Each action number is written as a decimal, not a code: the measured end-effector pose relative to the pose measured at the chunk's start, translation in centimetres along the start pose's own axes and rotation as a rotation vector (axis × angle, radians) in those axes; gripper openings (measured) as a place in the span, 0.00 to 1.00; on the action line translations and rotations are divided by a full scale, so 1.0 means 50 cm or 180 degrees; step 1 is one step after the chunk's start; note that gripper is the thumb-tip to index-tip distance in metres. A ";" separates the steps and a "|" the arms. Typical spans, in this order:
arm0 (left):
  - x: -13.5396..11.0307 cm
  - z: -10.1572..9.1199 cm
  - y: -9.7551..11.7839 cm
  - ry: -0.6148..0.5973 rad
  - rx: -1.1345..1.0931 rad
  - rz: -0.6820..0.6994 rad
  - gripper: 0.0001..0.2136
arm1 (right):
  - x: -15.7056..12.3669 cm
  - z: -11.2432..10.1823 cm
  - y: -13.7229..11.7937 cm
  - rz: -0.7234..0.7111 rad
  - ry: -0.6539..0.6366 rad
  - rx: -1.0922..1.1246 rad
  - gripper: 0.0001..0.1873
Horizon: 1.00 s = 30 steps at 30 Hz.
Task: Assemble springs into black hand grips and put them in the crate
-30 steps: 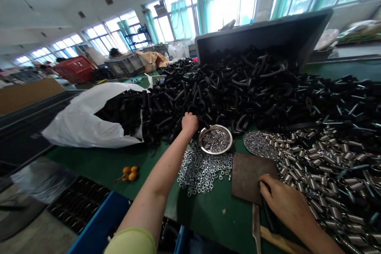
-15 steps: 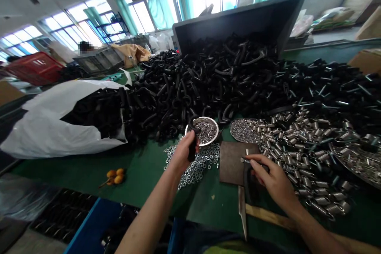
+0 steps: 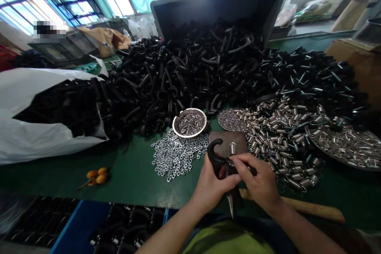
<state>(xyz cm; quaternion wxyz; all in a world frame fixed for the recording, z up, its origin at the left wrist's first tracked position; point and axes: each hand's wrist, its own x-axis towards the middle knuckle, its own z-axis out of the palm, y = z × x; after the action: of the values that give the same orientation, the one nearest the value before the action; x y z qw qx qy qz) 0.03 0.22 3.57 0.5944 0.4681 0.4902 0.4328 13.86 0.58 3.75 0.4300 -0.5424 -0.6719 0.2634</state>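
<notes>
Right now both hands meet over the near edge of the green table (image 3: 133,174). The left hand (image 3: 212,184) is curled tight round a black curved handle (image 3: 214,154), whose hooked end pokes up above the fingers. The right hand (image 3: 258,180) pinches closed on the other end of the same handle, just beside the left one, with its fingertips touching it. A small shiny spring (image 3: 232,149) stands up just behind the hands, on a flat brown plate (image 3: 228,141).

Left of the hands lies a loose heap of little silver nuts (image 3: 175,154), bumpy and bright. Past that the green top is bare as far as some small orange fruits (image 3: 97,175), so there is room to move on that side. Right of the hands the room is tight: coiled metal springs (image 3: 279,143) spread out close by. A long wooden stick (image 3: 312,208) lies under the right wrist, along the near edge of the table.

Just behind the plate sits a round steel bowl (image 3: 189,123) of tiny metal bits. Behind that a big pile of black bent handles (image 3: 202,71) fills the table back to a tipped grey bin (image 3: 220,2). Far left, a white plastic bag (image 3: 35,135) holds more black parts
</notes>
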 end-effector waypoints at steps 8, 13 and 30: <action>0.015 -0.019 -0.014 -0.0583 -0.0340 -0.0709 0.28 | 0.023 -0.022 0.011 -0.0245 -0.0834 -0.0041 0.11; 0.031 -0.034 -0.004 -0.0634 -0.0610 -0.0751 0.38 | 0.022 -0.031 0.031 -0.0526 -0.0571 -0.0262 0.12; 0.012 -0.032 -0.034 -0.0023 0.1032 0.0595 0.37 | 0.048 -0.004 0.001 -0.0550 -0.1703 -0.1183 0.16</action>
<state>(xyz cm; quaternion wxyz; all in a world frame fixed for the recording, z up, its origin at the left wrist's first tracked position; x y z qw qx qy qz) -1.38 0.71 1.65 0.4701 0.6028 0.5057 0.3998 13.94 2.84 4.50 0.1529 -0.4643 -0.8410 0.2320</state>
